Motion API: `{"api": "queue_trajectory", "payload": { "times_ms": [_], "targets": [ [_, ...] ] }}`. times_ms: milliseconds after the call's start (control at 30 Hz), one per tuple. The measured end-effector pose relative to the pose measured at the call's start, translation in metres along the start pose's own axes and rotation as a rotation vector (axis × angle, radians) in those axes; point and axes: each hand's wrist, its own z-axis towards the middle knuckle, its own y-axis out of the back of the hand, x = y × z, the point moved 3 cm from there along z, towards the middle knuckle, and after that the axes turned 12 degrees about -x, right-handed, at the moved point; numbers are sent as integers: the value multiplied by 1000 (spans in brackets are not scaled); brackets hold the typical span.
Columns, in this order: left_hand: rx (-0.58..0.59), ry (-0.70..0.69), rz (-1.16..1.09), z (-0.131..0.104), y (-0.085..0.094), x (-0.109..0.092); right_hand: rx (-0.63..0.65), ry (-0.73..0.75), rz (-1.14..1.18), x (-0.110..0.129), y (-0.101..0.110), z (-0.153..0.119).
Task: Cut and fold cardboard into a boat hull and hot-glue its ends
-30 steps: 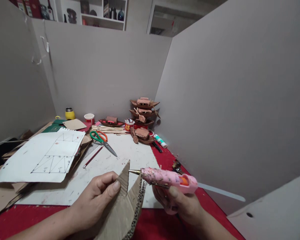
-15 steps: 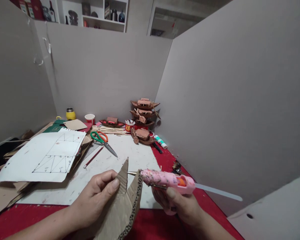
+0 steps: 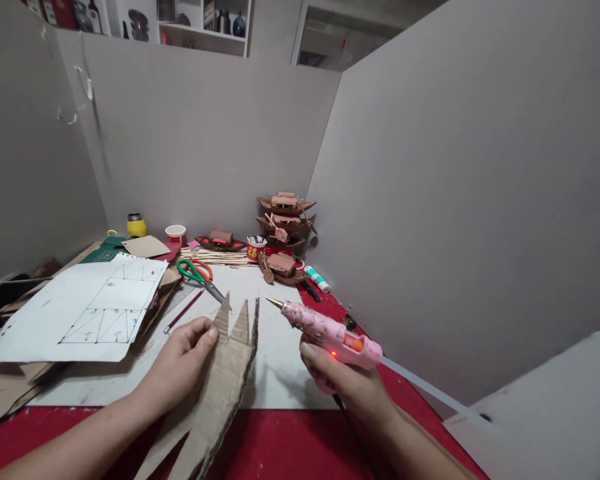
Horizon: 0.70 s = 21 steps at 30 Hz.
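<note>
My left hand [image 3: 187,357] is closed on the left edge of a cut cardboard piece [image 3: 225,380], its thumb lying over the face. Pointed tabs rise at the top of the cardboard, more points show at its lower end, and corrugation runs down its right edge. In my right hand [image 3: 347,377] is a pink glue gun [image 3: 330,330], gripped by its handle. Its metal nozzle points left toward the cardboard's upper edge, a little apart from it. A red light glows on the gun, and a long translucent glue stick [image 3: 430,390] sticks out of its back.
Green-handled scissors [image 3: 205,277] and a pencil [image 3: 183,311] lie beyond my left hand. A sheet with a drawn pattern [image 3: 95,310] rests on cardboard at left. Several small model boats [image 3: 285,220] are stacked at the back, near paper cups [image 3: 176,235] and thin sticks [image 3: 215,257].
The glue gun's nozzle has come away from the cardboard, with the gun now tilted upward. The cardboard has turned and moved left, showing more of its face and several tabs.
</note>
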Motion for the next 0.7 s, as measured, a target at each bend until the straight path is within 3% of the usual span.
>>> {"api": "queue_trajectory", "payload": {
  "times_ms": [133,233,367,500,600,700],
  "targets": [
    [-61,59,69,12,5,15,5,1,-124,8,-4,2],
    [-64,20,191,15,5,18,-46,175,-227,16,-8,2],
    [-94,-131,394,14,4,19,-129,379,-472,20,-11,-2],
    [-253,-556,556,0,7,7,-173,493,-635,14,-12,-3],
    [-163,-952,535,-27,-5,-12,-171,620,-722,6,-14,-2],
    [-76,-1379,592,-61,-31,-36,-142,686,-760,-2,-17,-2]
  ]
}}
